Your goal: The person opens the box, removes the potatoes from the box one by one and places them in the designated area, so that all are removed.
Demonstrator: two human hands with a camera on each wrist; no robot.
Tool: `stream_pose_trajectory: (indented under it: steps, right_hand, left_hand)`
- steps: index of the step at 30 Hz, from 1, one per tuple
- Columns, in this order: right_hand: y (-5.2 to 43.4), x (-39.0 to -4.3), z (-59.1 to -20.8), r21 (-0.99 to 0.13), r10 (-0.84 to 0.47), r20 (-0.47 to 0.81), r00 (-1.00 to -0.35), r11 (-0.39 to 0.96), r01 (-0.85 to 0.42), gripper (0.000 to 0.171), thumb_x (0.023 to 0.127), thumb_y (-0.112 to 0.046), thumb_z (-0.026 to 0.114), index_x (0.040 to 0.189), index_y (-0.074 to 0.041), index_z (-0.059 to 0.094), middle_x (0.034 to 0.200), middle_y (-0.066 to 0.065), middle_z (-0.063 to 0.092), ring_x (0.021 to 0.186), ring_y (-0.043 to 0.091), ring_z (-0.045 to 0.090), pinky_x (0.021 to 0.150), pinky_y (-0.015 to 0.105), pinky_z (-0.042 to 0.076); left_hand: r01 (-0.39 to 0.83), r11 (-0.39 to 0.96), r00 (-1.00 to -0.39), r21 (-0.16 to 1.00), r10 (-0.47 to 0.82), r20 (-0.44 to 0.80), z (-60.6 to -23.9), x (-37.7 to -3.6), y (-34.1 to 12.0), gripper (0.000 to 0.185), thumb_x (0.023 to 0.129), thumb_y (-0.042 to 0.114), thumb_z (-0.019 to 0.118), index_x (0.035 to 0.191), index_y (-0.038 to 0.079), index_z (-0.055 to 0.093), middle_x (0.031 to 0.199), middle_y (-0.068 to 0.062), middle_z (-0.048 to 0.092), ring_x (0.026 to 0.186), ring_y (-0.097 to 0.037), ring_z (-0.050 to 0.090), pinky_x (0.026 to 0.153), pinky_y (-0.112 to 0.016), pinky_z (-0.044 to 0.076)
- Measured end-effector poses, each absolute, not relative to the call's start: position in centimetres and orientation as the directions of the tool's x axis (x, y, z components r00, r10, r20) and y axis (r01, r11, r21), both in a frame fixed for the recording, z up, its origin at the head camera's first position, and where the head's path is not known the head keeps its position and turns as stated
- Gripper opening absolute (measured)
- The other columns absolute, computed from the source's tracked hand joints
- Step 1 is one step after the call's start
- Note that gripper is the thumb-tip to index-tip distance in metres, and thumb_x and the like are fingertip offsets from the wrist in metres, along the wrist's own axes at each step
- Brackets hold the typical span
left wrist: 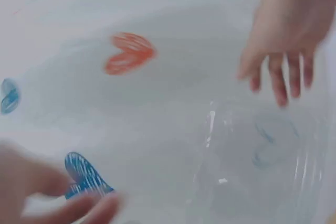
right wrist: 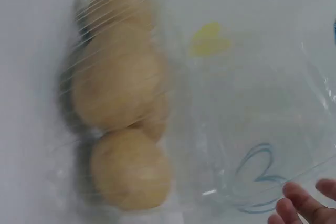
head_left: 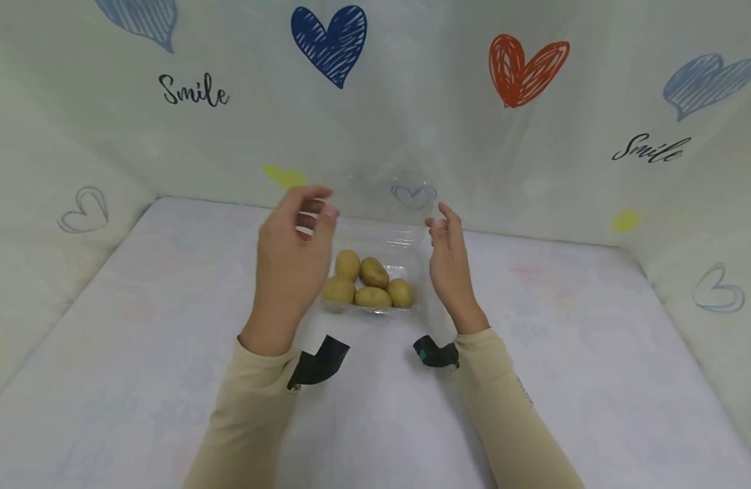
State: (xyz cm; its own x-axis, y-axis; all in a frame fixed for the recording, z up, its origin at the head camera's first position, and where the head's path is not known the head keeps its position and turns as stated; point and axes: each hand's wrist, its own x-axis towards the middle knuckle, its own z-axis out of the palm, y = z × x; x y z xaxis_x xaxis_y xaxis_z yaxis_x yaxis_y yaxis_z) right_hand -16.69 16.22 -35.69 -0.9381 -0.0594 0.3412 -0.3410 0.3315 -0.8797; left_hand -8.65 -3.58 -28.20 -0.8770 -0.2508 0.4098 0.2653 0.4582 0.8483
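Note:
A clear plastic clamshell box (head_left: pixel 421 278) sits on the table with several yellow-brown potatoes (head_left: pixel 373 273) inside. Its transparent lid (head_left: pixel 363 193) stands raised at the back, facing me. To the left of the box is my left hand (head_left: pixel 296 261), fingers loosely bent, with nothing in it. My right hand (head_left: pixel 452 261) is held up at the box's right side, fingers relaxed and empty. In the right wrist view, potatoes (right wrist: pixel 131 169) show through the ridged clear wall, and right-hand fingers (right wrist: pixel 310 205) appear beside the lid. The left wrist view shows both hands apart, one on each side of the lid.
A white cloth (head_left: pixel 137 339) covers the table. Behind it hangs a pale curtain (head_left: pixel 424 81) printed with hearts and words, which also closes off both sides. A black angled piece (head_left: pixel 319 363) is fixed at the left cuff, and a similar black piece (head_left: pixel 435 352) at the right.

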Motion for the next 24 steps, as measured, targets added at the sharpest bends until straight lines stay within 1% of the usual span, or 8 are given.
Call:
stream_pose_trajectory:
  steps: [3, 6, 9, 11, 14, 16, 22, 24]
  right_hand:
    - [16.9, -16.6, -34.7, -0.907, -0.012, 0.333, -0.943, 0.271, -0.324, 0.058, 0.101, -0.044, 0.017, 0.122, -0.004, 0.053, 0.106, 0.015, 0.059, 0.103, 0.027, 0.052, 0.092, 0.041, 0.039]
    - [17.7, -16.6, -34.1, -0.912, -0.063, 0.232, -0.971, 0.333, -0.240, 0.046, 0.101, -0.040, 0.030, 0.111, -0.006, 0.061, 0.097, 0.012, 0.063, 0.098, 0.025, 0.055, 0.090, 0.040, 0.042]
    - [18.3, -16.5, -34.0, -0.856, -0.181, 0.084, -0.980, 0.491, -0.164, 0.029, 0.097, -0.026, 0.047, 0.118, -0.010, 0.058, 0.109, 0.008, 0.059, 0.105, 0.024, 0.052, 0.089, 0.044, 0.044]
    - [18.4, -16.3, -33.9, -0.798, -0.256, -0.014, -0.967, 0.586, -0.143, 0.033, 0.094, -0.021, 0.051, 0.126, -0.013, 0.053, 0.123, 0.009, 0.051, 0.112, 0.025, 0.048, 0.089, 0.045, 0.044]
    - [18.4, -15.9, -33.6, -0.756, -0.334, -0.133, -0.933, 0.644, -0.122, 0.048, 0.089, -0.011, 0.049, 0.136, -0.015, 0.042, 0.136, 0.013, 0.036, 0.112, 0.027, 0.051, 0.087, 0.044, 0.046]
    - [18.5, -15.6, -33.3, -0.754, -0.365, -0.206, -0.908, 0.650, -0.091, 0.058, 0.086, -0.008, 0.047, 0.142, -0.017, 0.032, 0.140, 0.013, 0.030, 0.105, 0.028, 0.056, 0.087, 0.043, 0.047]
    - [19.1, -15.0, -32.6, -0.761, -0.413, -0.344, -0.843, 0.648, -0.007, 0.078, 0.084, -0.004, 0.048, 0.148, -0.028, 0.009, 0.142, 0.011, 0.027, 0.087, 0.029, 0.065, 0.094, 0.048, 0.041]
    - [19.2, -14.9, -32.6, -0.761, -0.436, -0.377, -0.817, 0.649, 0.004, 0.083, 0.085, -0.004, 0.052, 0.148, -0.030, 0.003, 0.142, 0.013, 0.029, 0.087, 0.029, 0.065, 0.095, 0.049, 0.039]
  left_hand:
    - [0.322, 0.203, -0.800, 0.924, -0.464, 0.381, -28.2, -9.1, -4.5, 0.022, 0.096, 0.016, 0.046, 0.112, 0.007, 0.057, 0.097, -0.001, 0.057, 0.086, -0.015, 0.050, 0.075, -0.026, 0.038]
    - [0.167, 0.107, -0.852, 0.980, -0.484, 0.198, -29.5, -10.3, -5.6, 0.029, 0.097, 0.020, 0.040, 0.120, 0.006, 0.049, 0.108, -0.004, 0.049, 0.095, -0.018, 0.046, 0.082, -0.028, 0.036]
    - [-0.112, 0.308, -0.946, 0.945, -0.324, -0.006, -31.4, -11.4, -6.7, 0.043, 0.094, 0.022, 0.038, 0.133, 0.004, 0.039, 0.122, -0.011, 0.044, 0.103, -0.025, 0.046, 0.085, -0.036, 0.040]
    - [-0.212, 0.528, -0.973, 0.822, -0.197, -0.124, -32.4, -11.8, -7.2, 0.051, 0.090, 0.019, 0.038, 0.138, 0.001, 0.032, 0.117, -0.017, 0.048, 0.093, -0.029, 0.051, 0.075, -0.039, 0.045]
    - [-0.200, 0.723, -0.968, 0.662, -0.041, -0.247, -32.9, -11.7, -7.5, 0.058, 0.086, 0.013, 0.038, 0.141, -0.001, 0.027, 0.095, -0.016, 0.061, 0.072, -0.026, 0.054, 0.059, -0.034, 0.044]
    - [-0.180, 0.757, -0.954, 0.628, 0.021, -0.299, -32.8, -11.6, -7.6, 0.061, 0.083, 0.006, 0.039, 0.142, -0.001, 0.023, 0.080, -0.012, 0.062, 0.063, -0.022, 0.052, 0.055, -0.031, 0.041]
    - [-0.088, 0.764, -0.935, 0.640, 0.157, -0.317, -32.6, -11.2, -8.5, 0.064, 0.086, 0.002, 0.042, 0.144, -0.001, 0.015, 0.083, -0.013, 0.064, 0.082, -0.025, 0.056, 0.083, -0.043, 0.043]
    - [-0.073, 0.750, -0.926, 0.657, 0.194, -0.324, -32.7, -11.0, -8.8, 0.066, 0.087, 0.002, 0.042, 0.145, 0.000, 0.012, 0.084, -0.014, 0.062, 0.081, -0.024, 0.057, 0.085, -0.043, 0.042]
